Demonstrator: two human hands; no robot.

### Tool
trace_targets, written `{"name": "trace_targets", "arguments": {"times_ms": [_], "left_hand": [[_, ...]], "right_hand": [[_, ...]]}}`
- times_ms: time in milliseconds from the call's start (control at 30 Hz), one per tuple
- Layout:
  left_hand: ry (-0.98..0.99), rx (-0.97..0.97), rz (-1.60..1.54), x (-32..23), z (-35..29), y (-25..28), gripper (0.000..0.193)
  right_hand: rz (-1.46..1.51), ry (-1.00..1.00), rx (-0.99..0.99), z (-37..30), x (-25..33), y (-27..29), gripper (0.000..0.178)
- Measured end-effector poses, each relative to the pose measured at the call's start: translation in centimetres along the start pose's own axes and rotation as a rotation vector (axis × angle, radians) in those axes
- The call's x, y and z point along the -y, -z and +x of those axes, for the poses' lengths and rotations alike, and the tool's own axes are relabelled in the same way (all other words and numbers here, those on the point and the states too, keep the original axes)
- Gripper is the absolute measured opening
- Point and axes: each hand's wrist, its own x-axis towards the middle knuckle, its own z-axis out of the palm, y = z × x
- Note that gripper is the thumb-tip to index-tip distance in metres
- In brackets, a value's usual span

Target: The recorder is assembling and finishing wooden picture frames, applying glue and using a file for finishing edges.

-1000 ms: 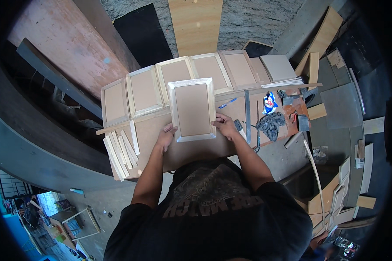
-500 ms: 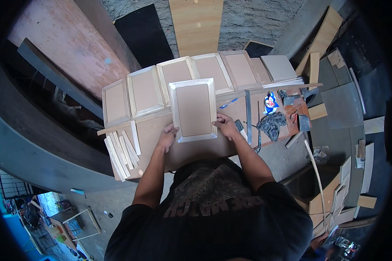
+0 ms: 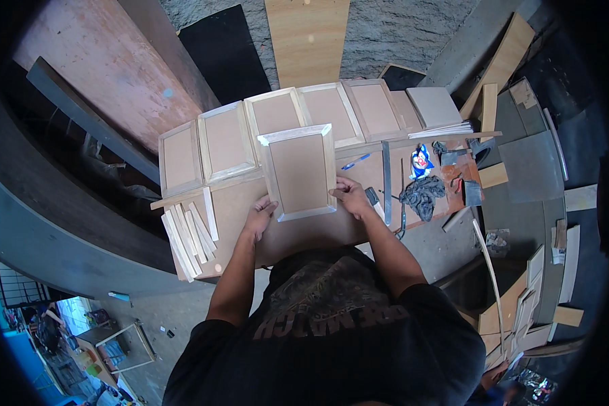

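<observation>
A wooden frame (image 3: pixel 331 162) with a flat brown panel inside and whitish corners is held in front of me by its two lower sides. My left hand (image 3: pixel 261 215) grips its lower left edge, thumb on the front. At the lower right edge, my right hand (image 3: pixel 351 196) pinches the frame the same way. Behind it, several similar frames (image 3: pixel 227 139) stand in a row along the far side of the brown work table (image 3: pixel 240 250). The fingers behind the held frame are partly hidden.
Loose wooden strips (image 3: pixel 186 240) lie at the table's left end. To the right are a blue pen (image 3: pixel 356 161), a long dark bar (image 3: pixel 386 183), a crumpled dark cloth (image 3: pixel 423 196) and a blue-and-white packet (image 3: pixel 421 161). A long wooden batten (image 3: pixel 386 147) runs below the row.
The held frame has tilted slightly, its top edge shifting a little to the left. Both hands keep their grip in nearly the same place.
</observation>
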Motion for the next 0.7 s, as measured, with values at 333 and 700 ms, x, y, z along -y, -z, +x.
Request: {"name": "trace_targets", "arguments": {"times_ms": [333, 700], "left_hand": [[0.040, -0.033, 0.021, -0.1, -0.2, -0.1, 0.027], [0.153, -0.122, 0.054, 3.8, 1.6, 1.7, 0.024]], "right_hand": [[-0.040, -0.051, 0.005, -0.5, 0.9, -0.7, 0.043], [-0.191, -0.159, 0.066, 2.2, -2.5, -1.9, 0.036]]}}
